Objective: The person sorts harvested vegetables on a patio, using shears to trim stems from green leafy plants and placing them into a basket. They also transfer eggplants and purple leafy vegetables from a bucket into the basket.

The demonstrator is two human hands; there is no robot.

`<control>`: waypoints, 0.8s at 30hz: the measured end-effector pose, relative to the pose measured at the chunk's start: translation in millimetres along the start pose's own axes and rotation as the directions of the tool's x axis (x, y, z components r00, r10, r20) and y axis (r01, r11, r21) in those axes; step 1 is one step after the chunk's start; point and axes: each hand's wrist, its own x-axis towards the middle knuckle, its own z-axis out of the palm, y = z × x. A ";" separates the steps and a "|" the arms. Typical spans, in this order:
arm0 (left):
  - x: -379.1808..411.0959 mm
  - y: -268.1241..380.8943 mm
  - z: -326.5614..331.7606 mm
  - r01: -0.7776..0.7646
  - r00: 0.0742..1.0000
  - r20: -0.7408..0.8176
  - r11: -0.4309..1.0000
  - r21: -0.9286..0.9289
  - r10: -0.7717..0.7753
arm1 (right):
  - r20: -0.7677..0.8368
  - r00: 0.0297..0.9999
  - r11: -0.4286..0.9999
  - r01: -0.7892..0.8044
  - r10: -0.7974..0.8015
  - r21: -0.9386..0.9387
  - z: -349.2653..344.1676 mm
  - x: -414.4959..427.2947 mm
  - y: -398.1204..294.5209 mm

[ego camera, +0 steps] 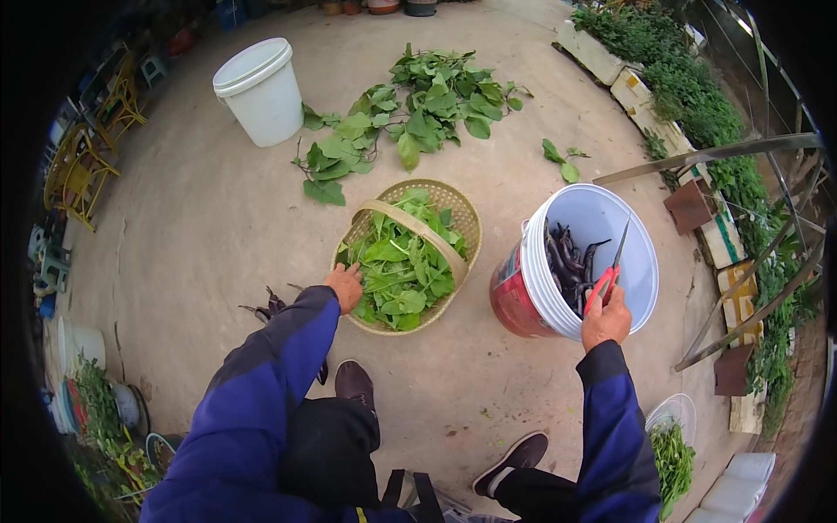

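My right hand (607, 318) is closed on red-handled scissors (608, 281), their blades pointing up over the mouth of a white-rimmed plastic bucket (637, 261). Inside that bucket lie long dark purple eggplants (567, 258). My left hand (345, 286) rests at the left edge of a woven bamboo basket (472, 225) with an arched handle, its fingers on the leafy greens (399, 261); whether they grip a leaf, I cannot tell. More eggplants (271, 304) lie on the concrete, partly hidden behind my left sleeve.
Cut leafy stems (431, 104) spread over the floor beyond the basket, beside a lidded white bucket (261, 98). A small sprig (563, 160) lies apart. Metal bars (713, 155) and planter boxes (637, 95) line the right. A container of greens (672, 457) stands lower right.
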 end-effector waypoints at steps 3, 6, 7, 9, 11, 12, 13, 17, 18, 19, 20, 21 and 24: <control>-3.2 5.6 -16.8 -0.014 0.954 -0.275 0.895 -0.445 -0.122 | -0.004 0.999 0.999 0.035 -0.035 -0.027 1.9 2.0 5.3; 5.3 18.8 -73.1 -0.052 0.896 -0.152 0.241 -0.969 -0.418 | 0.020 0.999 0.998 0.026 -0.025 -0.066 6.0 3.2 11.7; 7.4 23.7 -97.0 -0.135 0.894 -0.034 -0.197 -0.971 -0.447 | 0.015 0.999 0.996 0.030 -0.029 -0.084 7.8 2.7 13.3; 20.3 30.8 -124.1 -0.261 0.917 0.044 -0.679 -0.686 -0.396 | 0.004 0.999 0.992 0.042 -0.042 -0.118 10.0 1.0 13.0; 34.1 32.6 -139.9 -0.341 0.933 -0.059 -0.819 -0.462 -0.356 | 0.017 0.999 0.994 0.036 -0.035 -0.100 7.5 1.7 7.3; 38.4 33.8 -144.8 -0.335 0.938 -0.053 -0.854 -0.399 -0.343 | 0.032 0.999 0.993 0.034 -0.030 -0.110 7.4 2.1 9.3; 41.6 34.6 -149.0 -0.327 0.943 -0.047 -0.884 -0.333 -0.331 | 0.047 0.999 0.992 0.031 -0.026 -0.119 7.9 2.5 11.5; 36.4 30.6 -159.9 -0.368 0.917 -0.010 -0.838 -0.403 -0.399 | 0.063 0.998 0.990 0.023 -0.014 -0.141 6.8 -0.1 8.5; 33.5 23.9 -162.6 -0.406 0.908 -0.070 -0.827 -0.390 -0.413 | 0.043 0.998 0.989 0.047 -0.041 -0.137 3.9 1.6 8.3; 35.3 14.1 -162.6 -0.411 0.907 -0.074 -0.831 -0.375 -0.415 | 0.034 0.998 0.988 0.050 -0.046 -0.143 4.5 2.1 9.2; 36.2 5.7 -161.7 -0.415 0.909 -0.116 -0.849 -0.326 -0.400 | 0.026 0.998 0.987 0.054 -0.051 -0.150 4.9 2.8 10.5; 32.6 -1.6 -162.7 -0.419 0.908 -0.154 -0.862 -0.285 -0.391 | 0.021 0.998 0.988 0.055 -0.053 -0.146 8.3 2.1 10.7; 20.3 -9.1 -175.8 -0.404 0.915 -0.122 -0.870 -0.284 -0.385 | 0.036 0.999 0.981 0.039 -0.032 -0.189 7.8 1.7 14.2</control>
